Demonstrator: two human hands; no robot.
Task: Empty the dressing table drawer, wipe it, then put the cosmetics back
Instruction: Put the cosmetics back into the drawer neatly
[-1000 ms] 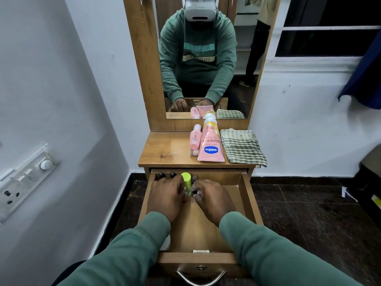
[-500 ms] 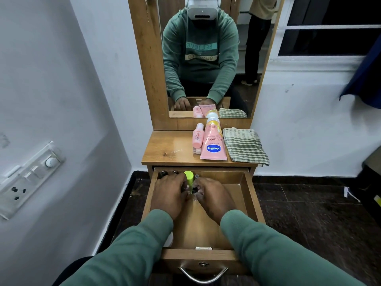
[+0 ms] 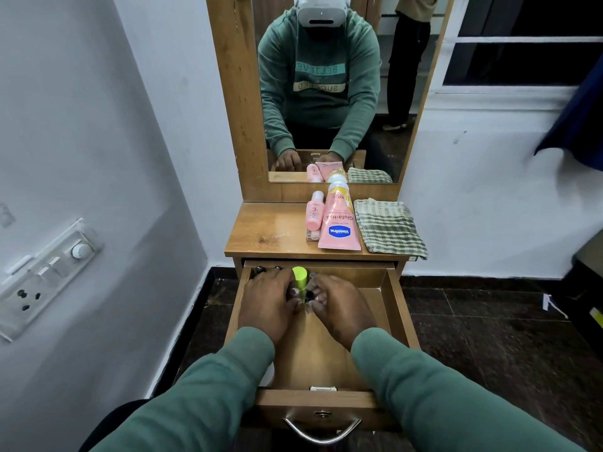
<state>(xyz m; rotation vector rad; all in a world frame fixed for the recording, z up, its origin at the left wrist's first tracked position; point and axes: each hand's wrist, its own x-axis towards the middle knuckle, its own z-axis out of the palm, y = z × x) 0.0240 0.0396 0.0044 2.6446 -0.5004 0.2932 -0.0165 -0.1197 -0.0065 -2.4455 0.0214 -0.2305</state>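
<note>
One tall mirror (image 3: 326,93) is mounted above a wooden counter (image 3: 261,230), and beneath it a drawer (image 3: 396,308) is pulled open. Two green-sleeved hands are placed inside the drawer near its back, the left hand (image 3: 266,303) and the right hand (image 3: 342,308), with fingertips almost meeting. On the counter a checked cloth (image 3: 388,228) is laid at the right, with a pink Vaseline tube (image 3: 339,223) just beside it and a small pink bottle (image 3: 315,213) just left of the tube. A lime-capped tube (image 3: 299,277) is held upright between the hands, with the left grip curled against it. The right grip is curled around small cosmetics (image 3: 311,276), too hidden to be named. Dark caps (image 3: 261,268) are seen at the drawer's back left.
</note>
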